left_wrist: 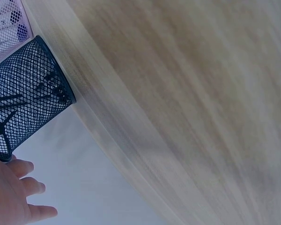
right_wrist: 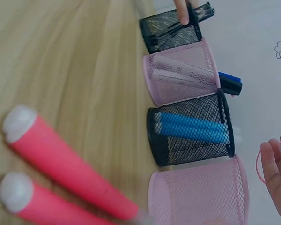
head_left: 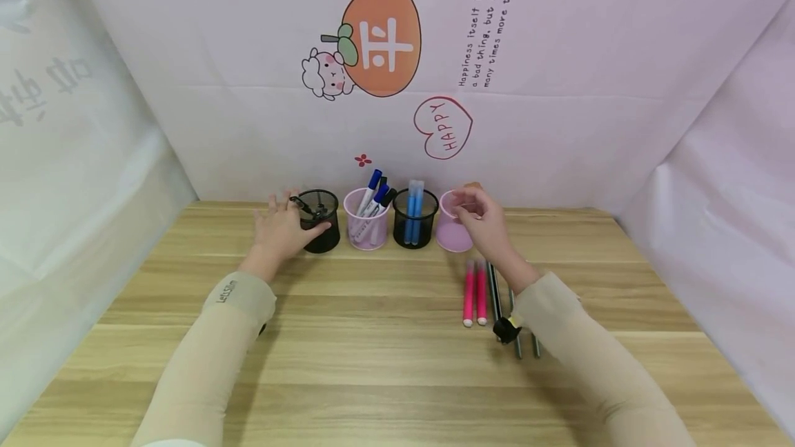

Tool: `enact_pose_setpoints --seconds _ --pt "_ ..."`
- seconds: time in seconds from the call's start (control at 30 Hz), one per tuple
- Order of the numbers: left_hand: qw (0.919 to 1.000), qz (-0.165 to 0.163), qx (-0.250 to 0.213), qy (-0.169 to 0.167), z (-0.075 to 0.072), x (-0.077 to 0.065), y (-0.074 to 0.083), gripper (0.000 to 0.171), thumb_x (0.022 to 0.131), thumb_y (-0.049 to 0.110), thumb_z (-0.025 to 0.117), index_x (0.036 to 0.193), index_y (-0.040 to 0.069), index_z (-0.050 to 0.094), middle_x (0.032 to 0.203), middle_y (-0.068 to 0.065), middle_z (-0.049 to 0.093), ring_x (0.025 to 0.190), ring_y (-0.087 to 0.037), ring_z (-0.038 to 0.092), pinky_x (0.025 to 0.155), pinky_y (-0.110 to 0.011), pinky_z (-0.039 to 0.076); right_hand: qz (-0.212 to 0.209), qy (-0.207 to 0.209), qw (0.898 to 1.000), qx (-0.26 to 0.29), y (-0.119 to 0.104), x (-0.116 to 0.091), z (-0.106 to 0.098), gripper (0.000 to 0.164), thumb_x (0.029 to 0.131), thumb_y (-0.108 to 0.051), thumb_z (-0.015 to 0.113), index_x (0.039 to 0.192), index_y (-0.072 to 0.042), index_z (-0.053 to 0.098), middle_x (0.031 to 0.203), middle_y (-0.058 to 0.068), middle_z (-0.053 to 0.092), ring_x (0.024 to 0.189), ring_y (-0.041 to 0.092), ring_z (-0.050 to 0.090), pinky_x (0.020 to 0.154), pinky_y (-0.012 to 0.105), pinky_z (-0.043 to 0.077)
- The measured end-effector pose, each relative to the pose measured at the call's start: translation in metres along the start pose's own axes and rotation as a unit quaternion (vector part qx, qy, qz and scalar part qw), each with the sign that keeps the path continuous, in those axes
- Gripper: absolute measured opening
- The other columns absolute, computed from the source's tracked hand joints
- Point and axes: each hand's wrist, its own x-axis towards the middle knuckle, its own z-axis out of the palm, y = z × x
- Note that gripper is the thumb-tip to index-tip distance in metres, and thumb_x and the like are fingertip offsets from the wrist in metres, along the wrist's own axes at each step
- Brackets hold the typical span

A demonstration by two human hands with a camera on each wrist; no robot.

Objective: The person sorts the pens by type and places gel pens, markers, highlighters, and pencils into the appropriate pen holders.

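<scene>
My left hand (head_left: 277, 233) is at the leftmost black mesh pen cup (head_left: 323, 236), its thumb lying against the cup and its other fingers spread on the far left side. Slim black items (head_left: 318, 212) stand in that cup; their exact kind is unclear. Above the rim of the rightmost pink mesh cup (head_left: 455, 236) hovers my right hand (head_left: 487, 223), fingers loosely bent, with nothing visible in them. No pens show inside this pink cup in the right wrist view. Between these two cups stand a pink cup (head_left: 366, 239) of white markers with blue and black caps and a black cup (head_left: 424, 236) holding blue markers (head_left: 413, 212).
Two pink markers (head_left: 475, 299) lie on the wooden table (head_left: 373, 364) in front of the right-hand cup. Several dark slim pens (head_left: 495, 288) lie beside them, partly under my right forearm. A printed cloth (head_left: 261, 130) hangs behind the row of cups.
</scene>
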Motion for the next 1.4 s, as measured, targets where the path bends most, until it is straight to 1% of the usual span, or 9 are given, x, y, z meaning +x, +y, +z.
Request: enact_pose_setpoints --seconds 0.37,0.5,0.63,0.73,0.83,0.97,1.07,1.2,1.4 --pt "1.0000 0.000 0.000 -0.005 0.001 0.002 0.000 0.103 0.096 0.072 0.049 0.151 -0.014 0.037 0.167 -0.026 0.016 0.151 -0.054 0.004 0.113 -0.077 0.006 0.006 -0.022 0.999 -0.038 0.005 -0.019 -0.014 0.029 0.096 0.012 0.056 0.125 0.013 0.062 0.108 0.033 0.065 0.085 0.008 0.065 0.076 0.019 0.057" --pt "1.0000 -0.001 -0.001 -0.007 0.000 0.001 0.000 0.103 0.095 0.073 0.049 0.151 -0.013 0.037 0.167 -0.026 0.015 0.151 -0.054 0.005 0.113 -0.077 0.005 0.020 -0.041 0.997 -0.065 0.007 -0.028 -0.021 0.030 0.096 0.012 0.054 0.124 0.012 0.063 0.108 0.031 0.066 0.090 0.013 0.066 0.077 0.018 0.056" --pt "0.9999 -0.003 0.000 -0.014 0.000 0.000 0.000 0.104 0.096 0.074 0.048 0.152 -0.013 0.036 0.167 -0.026 0.013 0.151 -0.053 0.004 0.113 -0.077 0.005 0.034 -0.062 0.995 -0.069 0.013 -0.035 -0.026 0.031 0.096 0.012 0.054 0.126 0.012 0.061 0.111 0.033 0.064 0.094 0.019 0.068 0.078 0.024 0.059" --pt "0.9999 -0.003 -0.002 -0.015 0.001 -0.001 -0.001 0.104 0.096 0.073 0.048 0.151 -0.014 0.037 0.168 -0.025 0.013 0.151 -0.053 0.004 0.113 -0.078 0.004 0.027 -0.081 0.993 -0.076 0.017 -0.038 -0.029 0.030 0.095 0.014 0.055 0.125 0.014 0.060 0.112 0.035 0.064 0.095 0.029 0.069 0.078 0.029 0.061" --pt "0.9999 0.000 -0.005 -0.009 0.002 -0.001 -0.002 0.102 0.096 0.072 0.049 0.149 -0.015 0.039 0.168 -0.024 0.014 0.150 -0.055 0.004 0.112 -0.078 0.005 0.020 -0.101 0.990 -0.092 0.019 -0.041 -0.032 0.030 0.095 0.014 0.057 0.125 0.015 0.060 0.113 0.036 0.065 0.096 0.043 0.068 0.076 0.029 0.061" --pt "1.0000 0.001 -0.003 -0.004 0.003 0.000 -0.003 0.102 0.096 0.071 0.050 0.149 -0.015 0.040 0.168 -0.023 0.014 0.150 -0.055 0.006 0.112 -0.079 0.006 0.025 -0.120 0.984 -0.127 0.021 -0.044 -0.036 0.030 0.095 0.010 0.061 0.125 0.014 0.060 0.114 0.032 0.067 0.098 0.046 0.067 0.076 0.026 0.058" --pt "1.0000 0.001 0.001 -0.008 0.003 -0.001 -0.003 0.104 0.095 0.074 0.048 0.150 -0.014 0.038 0.168 -0.024 0.015 0.150 -0.055 0.006 0.112 -0.078 0.006 0.033 -0.134 0.977 -0.164 0.022 -0.048 -0.040 0.030 0.095 0.008 0.062 0.124 0.013 0.061 0.114 0.030 0.068 0.098 0.042 0.068 0.079 0.028 0.056" --pt "0.9999 -0.001 0.003 -0.010 0.002 0.000 -0.002 0.104 0.095 0.074 0.047 0.150 -0.014 0.038 0.168 -0.024 0.014 0.150 -0.055 0.007 0.112 -0.078 0.006 0.051 -0.144 0.970 -0.190 0.025 -0.052 -0.045 0.030 0.095 0.007 0.062 0.124 0.013 0.061 0.112 0.030 0.068 0.094 0.039 0.068 0.077 0.031 0.056" --pt "1.0000 0.001 0.000 -0.002 0.000 0.000 -0.002 0.102 0.096 0.072 0.049 0.147 -0.016 0.041 0.168 -0.024 0.014 0.150 -0.055 0.007 0.112 -0.079 0.006 0.124 -0.145 0.969 -0.155 0.026 -0.052 -0.051 0.034 0.098 0.005 0.059 0.129 0.015 0.056 0.115 0.036 0.062 0.094 0.043 0.068 0.068 0.037 0.063"
